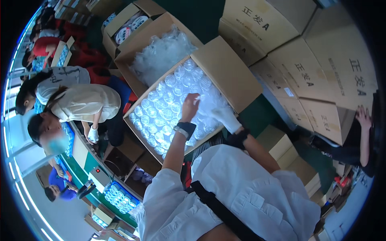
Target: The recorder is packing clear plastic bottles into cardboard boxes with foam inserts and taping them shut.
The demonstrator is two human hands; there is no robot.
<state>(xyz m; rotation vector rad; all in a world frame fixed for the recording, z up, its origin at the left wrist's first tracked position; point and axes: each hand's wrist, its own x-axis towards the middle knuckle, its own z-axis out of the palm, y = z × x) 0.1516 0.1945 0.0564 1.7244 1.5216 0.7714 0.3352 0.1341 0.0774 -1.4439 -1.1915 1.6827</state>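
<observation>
An open cardboard box (248,90) stands in front of me, filled with rows of clear, round plastic pieces (161,105). Over its right part, my bare left hand (190,106), with a dark watch on the wrist, has its fingers curled together; what they hold, if anything, cannot be made out. My right hand (226,119), in a white glove, is low over the box's right side, smeared by motion, so its fingers are unclear. A hazy patch of clear plastic (206,105) lies between both hands, on top of the round pieces.
Behind it, another open box holds crumpled clear plastic bags (163,52). Large closed cartons (297,72) are stacked at the right, where another person's hand (363,117) touches one. Co-workers sit along a green bench at the left, with a lit tray (120,197) of round pieces.
</observation>
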